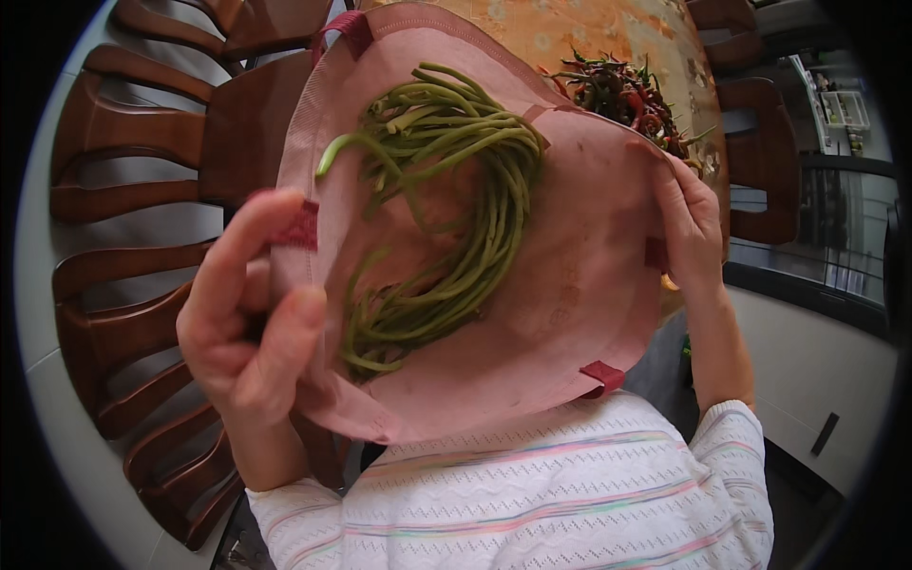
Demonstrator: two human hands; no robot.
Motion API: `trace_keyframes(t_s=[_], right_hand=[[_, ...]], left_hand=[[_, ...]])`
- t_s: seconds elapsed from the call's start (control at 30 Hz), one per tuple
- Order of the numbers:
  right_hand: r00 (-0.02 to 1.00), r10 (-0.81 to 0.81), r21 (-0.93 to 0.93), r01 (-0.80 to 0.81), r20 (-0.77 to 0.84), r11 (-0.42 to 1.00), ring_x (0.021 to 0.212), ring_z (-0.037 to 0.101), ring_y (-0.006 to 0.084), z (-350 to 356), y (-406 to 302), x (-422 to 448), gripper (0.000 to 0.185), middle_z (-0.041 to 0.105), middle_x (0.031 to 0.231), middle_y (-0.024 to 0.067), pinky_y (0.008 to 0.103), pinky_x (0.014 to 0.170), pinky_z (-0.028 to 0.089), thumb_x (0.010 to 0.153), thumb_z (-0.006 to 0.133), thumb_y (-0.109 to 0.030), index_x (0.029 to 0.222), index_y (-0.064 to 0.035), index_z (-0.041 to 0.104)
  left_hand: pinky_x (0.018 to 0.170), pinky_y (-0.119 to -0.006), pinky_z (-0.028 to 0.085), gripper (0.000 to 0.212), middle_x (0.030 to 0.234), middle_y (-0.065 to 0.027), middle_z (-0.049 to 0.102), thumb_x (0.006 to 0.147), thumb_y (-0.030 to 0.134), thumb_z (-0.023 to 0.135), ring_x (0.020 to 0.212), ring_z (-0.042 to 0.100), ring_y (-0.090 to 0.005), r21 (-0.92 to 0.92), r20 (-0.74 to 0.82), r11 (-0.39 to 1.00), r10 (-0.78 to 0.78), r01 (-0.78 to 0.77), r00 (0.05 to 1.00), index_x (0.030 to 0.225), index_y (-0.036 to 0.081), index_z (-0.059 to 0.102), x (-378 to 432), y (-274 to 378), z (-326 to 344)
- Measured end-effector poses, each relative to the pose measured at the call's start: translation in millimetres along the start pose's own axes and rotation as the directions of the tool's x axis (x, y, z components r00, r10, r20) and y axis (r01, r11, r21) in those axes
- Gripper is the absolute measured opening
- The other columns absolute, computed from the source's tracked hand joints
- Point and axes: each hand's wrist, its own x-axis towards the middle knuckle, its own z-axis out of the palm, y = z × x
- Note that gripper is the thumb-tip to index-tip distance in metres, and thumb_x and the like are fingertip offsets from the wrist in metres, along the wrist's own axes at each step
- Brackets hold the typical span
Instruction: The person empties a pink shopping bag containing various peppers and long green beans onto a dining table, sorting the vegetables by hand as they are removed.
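Observation:
A pink fabric bag [570,285] with dark red handles is spread wide, and I look down into it. Inside lies a bundle of long green beans [499,199], bent in a curve, with one bean end resting up near the left rim. My left hand [249,306] grips the bag's left edge by a red strap, thumb on the inner side. At the opposite edge, my right hand [687,221] holds the rim, its fingers partly hidden by the fabric. Faint marks show on the bag's inner wall.
Behind the bag is a table with a patterned orange cover [520,28], bearing a heap of red and dark chili peppers [627,100]. Wooden chairs [142,142] line the left side; another wooden chair [759,149] stands at the right, near a dark-fronted cabinet or appliance.

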Motion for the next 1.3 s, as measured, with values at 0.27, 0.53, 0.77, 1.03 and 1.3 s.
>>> trace_keyframes(t_s=[0.27,0.53,0.77,1.03,1.3], right_hand=[[1.0,-0.022,0.242,0.019,0.009,0.97,0.097,0.052,0.0052,13,17,-17,0.033,0.06,0.109,0.0016,0.0189,0.085,0.042,0.098,0.045,-0.019,0.122,0.0015,0.054],[0.997,-0.03,0.247,0.012,0.067,0.969,0.092,0.051,0.0035,25,12,-13,0.031,0.06,0.103,-0.0007,0.0165,0.079,0.042,0.097,0.047,-0.019,0.119,0.0027,0.055],[0.994,0.008,0.142,-0.023,0.108,0.99,0.067,0.043,-0.0024,25,10,-16,0.029,0.056,0.084,-0.0071,0.0127,0.056,0.036,0.097,0.048,-0.019,0.118,0.0,0.056],[0.969,-0.119,0.23,0.068,0.218,0.971,0.075,0.045,-0.0016,20,18,-26,0.028,0.056,0.087,-0.0068,0.0131,0.063,0.039,0.097,0.047,-0.017,0.116,0.0008,0.056],[0.796,-0.112,0.205,-0.015,0.595,0.979,0.072,0.047,0.0004,67,14,-77,0.024,0.057,0.079,-0.0034,0.0174,0.062,0.042,0.096,0.046,-0.01,0.116,-0.0007,0.054]], left_hand=[[0.051,-0.016,0.014,0.048,0.063,0.0087,0.046,0.071,-0.003,0.068,0.054,0.027,0.0015,0.001,0.032,0.994,0.11,-0.11,0.993,0.117,-0.01,0.053,-10,-11,-19],[0.051,-0.016,0.016,0.042,0.064,0.0099,0.043,0.073,-0.004,0.067,0.054,0.027,0.0011,0.065,0.032,0.998,-0.022,0.02,0.999,0.114,-0.008,0.057,-3,-22,-14],[0.049,-0.017,0.016,0.034,0.06,0.0095,0.037,0.075,-0.009,0.063,0.052,0.028,0.0007,0.098,0.141,0.994,0.028,-0.042,0.99,0.109,-0.006,0.06,-8,-24,-8],[0.045,-0.015,0.022,0.027,0.057,0.0063,0.047,0.074,-0.009,0.064,0.048,0.036,0.0007,0.099,0.063,0.991,0.08,-0.086,0.995,0.101,-0.007,0.063,-61,-5,5],[0.046,-0.018,0.039,0.032,0.059,-0.001,0.056,0.077,-0.008,0.056,0.05,0.05,-0.0034,0.189,0.093,0.982,0.008,-0.025,0.996,0.106,0.001,0.064,-141,-19,34]])
